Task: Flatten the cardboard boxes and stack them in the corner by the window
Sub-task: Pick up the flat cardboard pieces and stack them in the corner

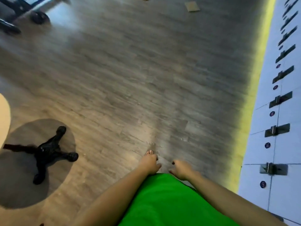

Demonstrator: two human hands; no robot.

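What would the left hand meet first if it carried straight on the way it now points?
Probably nothing close: the left hand holds nothing, and ahead lies bare wooden floor. Farthest along that line, roughly, lies a flat cardboard piece, though blur and depth leave this uncertain.

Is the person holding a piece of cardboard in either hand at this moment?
No: the left hand and the right hand hang empty with loosely curled fingers, and the flat brown cardboard piece lies far ahead on the grey wood-pattern floor.

You've got no readable text here. The round stickers (267,145) on the lockers (286,152) at right are too blurred to make out.
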